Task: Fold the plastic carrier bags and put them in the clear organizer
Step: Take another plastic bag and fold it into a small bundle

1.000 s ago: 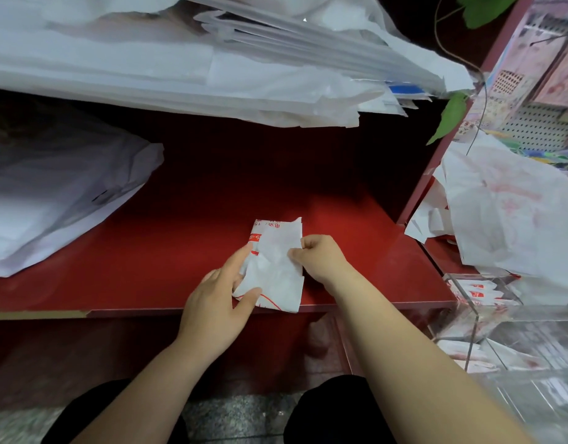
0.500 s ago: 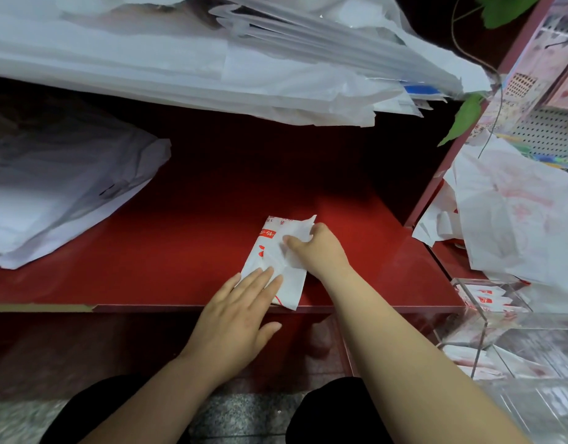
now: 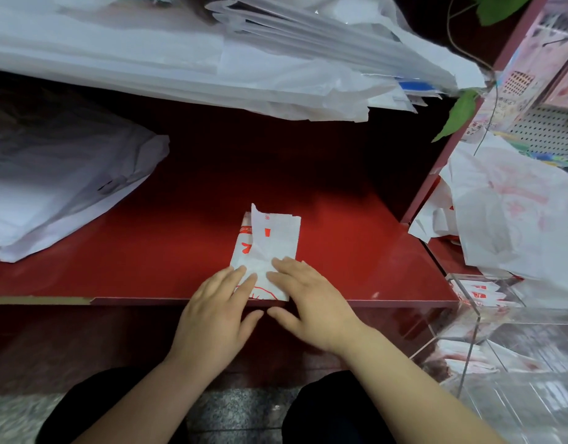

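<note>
Hands flat, fingers straight: left hand (image 3: pixel 216 310), right hand (image 3: pixel 311 299) pressing folded bag (image 3: pixel 270 248) on shelf (image 3: pixel 148 245)

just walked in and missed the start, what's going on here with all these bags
A person is folding a white carrier bag with red print on the red shelf. The left hand and right hand both lie flat on its near end, pressing the fold down. One far corner sticks up. To the right, the clear organizer holds folded bags, and a loose pile of bags lies beyond it.
</note>
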Motion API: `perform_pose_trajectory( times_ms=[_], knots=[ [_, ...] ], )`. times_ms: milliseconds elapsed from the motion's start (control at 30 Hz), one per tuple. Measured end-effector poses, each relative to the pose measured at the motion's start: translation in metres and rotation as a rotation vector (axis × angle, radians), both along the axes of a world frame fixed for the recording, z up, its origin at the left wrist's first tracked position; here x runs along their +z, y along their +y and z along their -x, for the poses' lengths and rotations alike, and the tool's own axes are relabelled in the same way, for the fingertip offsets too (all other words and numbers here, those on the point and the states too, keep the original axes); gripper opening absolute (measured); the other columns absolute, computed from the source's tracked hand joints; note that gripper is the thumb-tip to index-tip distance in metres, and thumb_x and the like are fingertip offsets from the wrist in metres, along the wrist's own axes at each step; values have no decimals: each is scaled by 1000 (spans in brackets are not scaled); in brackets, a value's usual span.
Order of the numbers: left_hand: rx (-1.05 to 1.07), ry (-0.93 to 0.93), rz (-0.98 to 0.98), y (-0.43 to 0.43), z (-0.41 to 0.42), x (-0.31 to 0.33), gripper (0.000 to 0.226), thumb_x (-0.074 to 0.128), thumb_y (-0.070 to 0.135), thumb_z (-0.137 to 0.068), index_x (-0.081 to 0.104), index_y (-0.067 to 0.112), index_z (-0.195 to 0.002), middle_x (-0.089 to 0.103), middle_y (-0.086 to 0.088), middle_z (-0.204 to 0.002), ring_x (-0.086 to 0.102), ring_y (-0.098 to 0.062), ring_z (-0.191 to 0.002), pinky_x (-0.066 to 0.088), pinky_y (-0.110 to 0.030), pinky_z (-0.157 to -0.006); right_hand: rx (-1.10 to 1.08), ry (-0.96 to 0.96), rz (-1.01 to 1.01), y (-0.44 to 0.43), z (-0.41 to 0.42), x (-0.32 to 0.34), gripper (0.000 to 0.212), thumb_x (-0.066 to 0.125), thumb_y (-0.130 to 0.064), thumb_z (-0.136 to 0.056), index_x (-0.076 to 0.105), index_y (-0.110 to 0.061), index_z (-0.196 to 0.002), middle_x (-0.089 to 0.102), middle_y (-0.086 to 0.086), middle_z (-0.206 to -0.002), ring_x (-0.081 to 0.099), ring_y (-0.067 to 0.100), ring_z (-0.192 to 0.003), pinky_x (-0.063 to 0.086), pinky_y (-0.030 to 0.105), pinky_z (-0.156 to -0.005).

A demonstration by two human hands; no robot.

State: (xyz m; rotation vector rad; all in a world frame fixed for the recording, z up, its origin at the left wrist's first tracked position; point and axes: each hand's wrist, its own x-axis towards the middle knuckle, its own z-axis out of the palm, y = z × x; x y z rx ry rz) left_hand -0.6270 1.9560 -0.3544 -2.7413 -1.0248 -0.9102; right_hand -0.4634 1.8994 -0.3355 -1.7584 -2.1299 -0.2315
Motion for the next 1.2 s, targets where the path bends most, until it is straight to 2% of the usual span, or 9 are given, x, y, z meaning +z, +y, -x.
perform_pose_trajectory(
  times_ms=[133,333,467,533,700,800,933,1067,1200],
  knots=[
    [-27,-98,-78,5,14,-4,33,59,31,-75,72,5,-93,67,-8,-91,46,-20,-98,43,-35,-86,-15,-7,66,2,1,6,52,57,-35,-72,63,-5,-115,59,16,-124,55,36,-115,20,46,-98],
    [-185,-161,-46,17,18,8,25,52,33,-74,56,17,-92,59,-9,-113,43,-21,-113,29,-27,-96,71,27,-111,2,7,-3,44,57,-21,-65,52,-16,-108,64,10,-114,62,23,-102,44,41,-92],
    [-303,121,-34,26,16,7,78,85,20,-53,45,20,-120,54,-7,-131,32,-20,-128,8,-29,-110,93,51,-181,-1,5,-10,33,43,-21,-71,47,-22,-104,66,4,-113,58,22,-107,42,42,-94],
    [-277,190,-45,29,15,9,82,82,31,-51,44,21,-122,58,-5,-127,32,-20,-127,5,-30,-110,86,79,-203,-1,5,-12,33,44,-22,-73,48,-24,-105,63,6,-117,50,22,-114,36,44,-98],
    [-188,110,-98,34,17,7,62,64,39,-52,60,20,-111,67,-2,-108,41,-20,-113,20,-31,-104,35,101,-230,-2,6,-12,32,47,-27,-75,48,-23,-107,60,11,-121,53,25,-114,35,42,-102],
    [-192,41,-61,32,19,6,57,77,33,-48,66,20,-103,65,0,-99,46,-15,-98,50,-28,-78,53,121,-217,1,10,-10,32,46,-28,-76,47,-22,-107,63,7,-116,51,14,-109,36,34,-101],
    [-268,-55,29,31,23,7,58,76,22,-54,53,25,-107,45,13,-100,45,-8,-91,49,-21,-61,67,93,-223,6,13,-11,36,47,-26,-72,61,-15,-102,68,6,-107,53,14,-105,41,46,-92],
    [-303,-122,119,31,32,4,36,47,26,-68,50,31,-104,47,15,-102,48,-5,-93,45,-17,-71,53,46,-246,6,9,-9,32,51,-25,-71,71,-11,-92,70,5,-101,66,21,-96,37,49,-91],
    [-304,-235,209,28,39,-1,33,49,26,-72,56,27,-103,60,21,-111,50,6,-110,30,-9,-97,54,149,-253,0,5,-8,29,47,-21,-74,73,-12,-84,72,2,-96,67,16,-91,40,48,-89]
  ],
)
